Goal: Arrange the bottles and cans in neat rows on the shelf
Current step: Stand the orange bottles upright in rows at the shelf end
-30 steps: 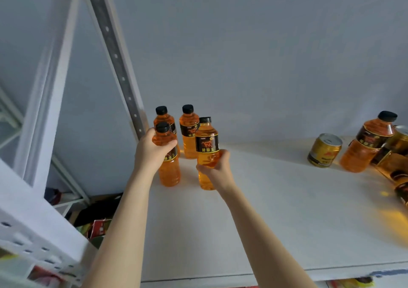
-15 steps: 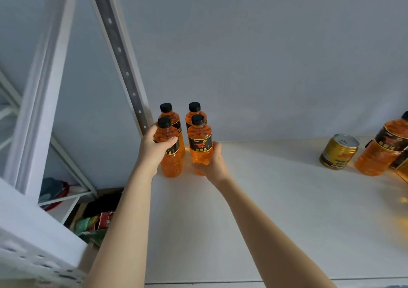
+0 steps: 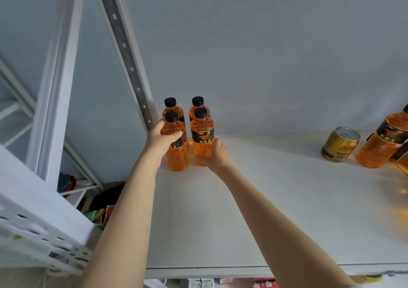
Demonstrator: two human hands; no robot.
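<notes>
Bare left hand [image 3: 162,140], bare right hand [image 3: 215,155]

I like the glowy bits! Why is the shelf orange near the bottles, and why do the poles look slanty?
Head view: light shining through the small bottles and the big bottle tints the white shelf orange, strongest at the right edge; the wide-angle lens makes the grey post lean; the white frame at lower left is blurry, the small bottles sharp.

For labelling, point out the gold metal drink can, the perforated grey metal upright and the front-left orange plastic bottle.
gold drink can [image 3: 337,148], head view, printed side.
perforated grey upright [image 3: 119,31], head view, holed face.
front-left orange bottle [image 3: 177,158], head view, lower body.
</notes>
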